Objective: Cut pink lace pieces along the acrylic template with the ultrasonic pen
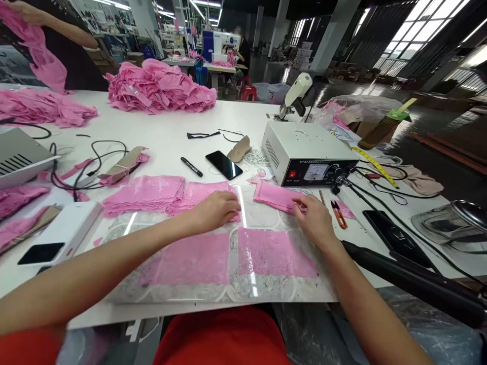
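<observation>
My left hand [217, 209] is at the right edge of a layered pile of pink lace pieces [148, 193]. Its fingers are curled together on the pile's top lace piece [198, 193]. My right hand [315, 219] pinches the right end of a folded pink fabric strip [274, 195], which lies tilted in front of the grey control box. Nearer my body, one pink lace panel [198, 258] and another pink panel [274, 252] lie flat side by side on a clear plastic template sheet [254, 292]. My fingertips are partly hidden.
The grey control box [312, 144] has a cable running to a black handle [411, 284]. Orange thread snips [338, 215], a phone [223, 165], a marker [192, 167] and a glass jar [452, 225] lie about. Pink garments [160, 87] are heaped behind; another person [57, 45] holds pink fabric.
</observation>
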A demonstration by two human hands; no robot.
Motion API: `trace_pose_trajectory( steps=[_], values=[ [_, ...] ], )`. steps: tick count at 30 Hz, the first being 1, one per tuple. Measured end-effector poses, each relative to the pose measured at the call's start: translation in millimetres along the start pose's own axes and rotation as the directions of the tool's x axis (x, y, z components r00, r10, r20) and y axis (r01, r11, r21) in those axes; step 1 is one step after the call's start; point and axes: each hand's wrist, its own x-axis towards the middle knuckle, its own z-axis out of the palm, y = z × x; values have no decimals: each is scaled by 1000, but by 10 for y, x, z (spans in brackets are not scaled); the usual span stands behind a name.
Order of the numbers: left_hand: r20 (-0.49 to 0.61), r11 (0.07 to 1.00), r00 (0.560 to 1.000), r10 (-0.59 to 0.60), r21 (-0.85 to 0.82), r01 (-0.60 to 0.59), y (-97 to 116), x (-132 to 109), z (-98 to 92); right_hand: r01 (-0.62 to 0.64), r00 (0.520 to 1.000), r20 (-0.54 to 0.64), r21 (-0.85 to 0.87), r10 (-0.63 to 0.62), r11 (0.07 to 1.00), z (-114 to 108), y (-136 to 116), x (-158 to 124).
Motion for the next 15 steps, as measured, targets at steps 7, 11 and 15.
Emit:
trace_pose_trajectory(
  steps=[7, 11, 15],
  values=[
    [77, 1000, 997, -19, 15, 18, -100, 1131, 302, -13, 997, 70, -63, 17, 998, 120, 72, 18],
    [132, 999, 991, -32, 9, 31, -186, 1268, 421, -18, 996, 82, -79, 25, 997, 140, 77, 4],
    [166, 999, 986, -32, -31, 38, -282, 1307, 444, -28, 996, 85, -78, 35, 997, 131, 76, 1]
  ],
)
